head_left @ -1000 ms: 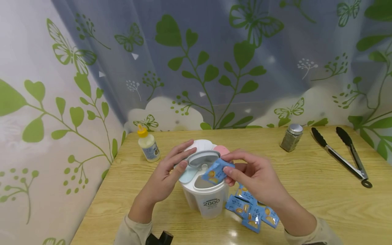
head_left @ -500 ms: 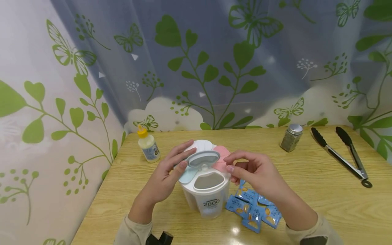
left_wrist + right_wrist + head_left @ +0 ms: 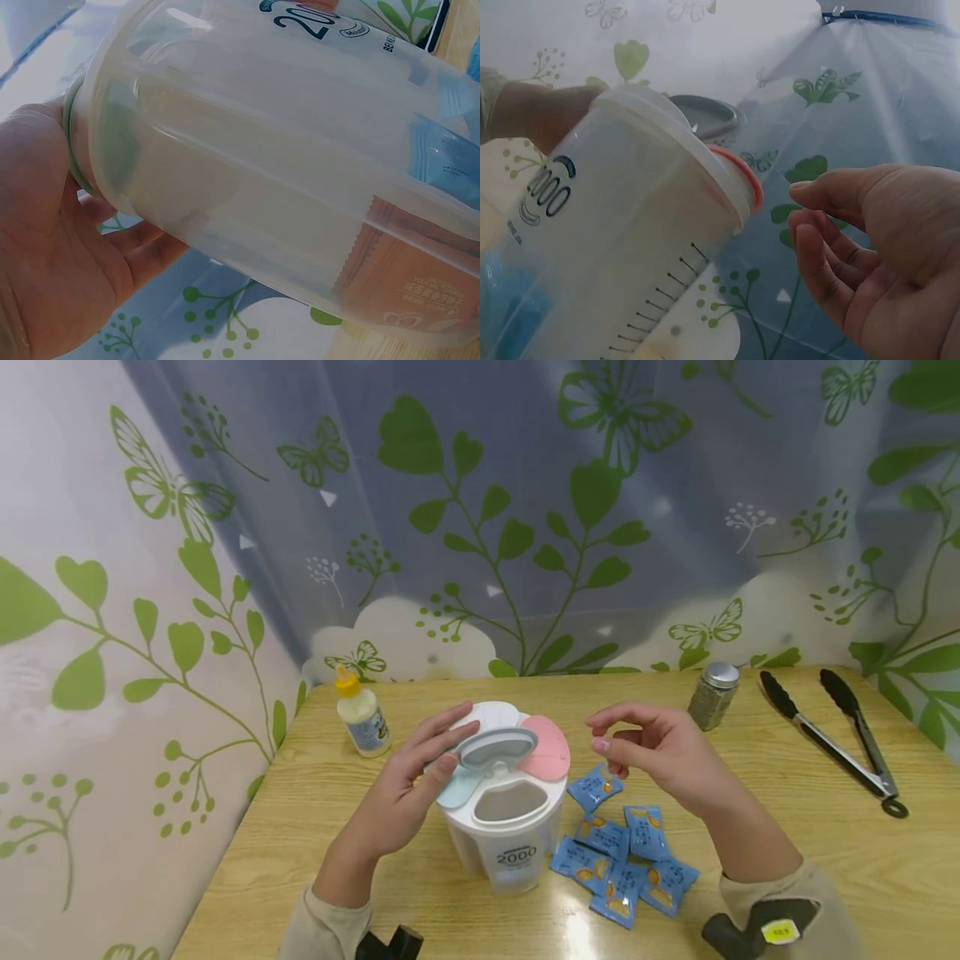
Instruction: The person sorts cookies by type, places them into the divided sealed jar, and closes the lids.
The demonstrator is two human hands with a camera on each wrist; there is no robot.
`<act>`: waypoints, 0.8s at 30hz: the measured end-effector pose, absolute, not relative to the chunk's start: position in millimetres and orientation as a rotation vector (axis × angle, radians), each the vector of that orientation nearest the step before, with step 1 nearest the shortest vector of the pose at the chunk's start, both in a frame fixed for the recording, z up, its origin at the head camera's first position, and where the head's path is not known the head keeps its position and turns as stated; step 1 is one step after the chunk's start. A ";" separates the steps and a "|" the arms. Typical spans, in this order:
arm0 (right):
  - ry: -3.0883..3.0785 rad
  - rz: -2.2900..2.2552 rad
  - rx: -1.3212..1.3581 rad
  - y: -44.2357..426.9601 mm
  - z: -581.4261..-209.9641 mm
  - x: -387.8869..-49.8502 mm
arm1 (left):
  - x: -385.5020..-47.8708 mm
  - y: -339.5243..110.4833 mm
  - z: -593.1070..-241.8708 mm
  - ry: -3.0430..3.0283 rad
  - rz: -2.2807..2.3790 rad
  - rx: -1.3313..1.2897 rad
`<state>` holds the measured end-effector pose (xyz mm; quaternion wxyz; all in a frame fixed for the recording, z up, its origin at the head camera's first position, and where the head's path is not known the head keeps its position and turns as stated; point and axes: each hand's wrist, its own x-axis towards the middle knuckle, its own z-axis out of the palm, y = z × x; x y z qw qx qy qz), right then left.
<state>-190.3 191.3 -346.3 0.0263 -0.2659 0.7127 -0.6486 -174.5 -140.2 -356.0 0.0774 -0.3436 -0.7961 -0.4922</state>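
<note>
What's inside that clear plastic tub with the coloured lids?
Through the clear plastic tub, at least one shiny blue sachet and an orange-brown packet show near the bottom. Whatever lies behind or beneath them is covered.

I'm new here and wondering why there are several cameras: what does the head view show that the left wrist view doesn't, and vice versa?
Only the head view shows the squeeze bottle with a yellow cap and the glass jar with a silver lid, both standing on the table.

Only the left wrist view shows the orange sachet, seen through the wall low in the plastic container marked 2000.

Both show that container, the left hand touching it, blue sachets, part of the wooden table and the leaf-patterned curtain.
</note>
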 end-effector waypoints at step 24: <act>2.250 -1.573 -0.651 226.5 -423.6 -245.1 | -174.7 -140.4 -357.9 -2.375 -1.483 -1.036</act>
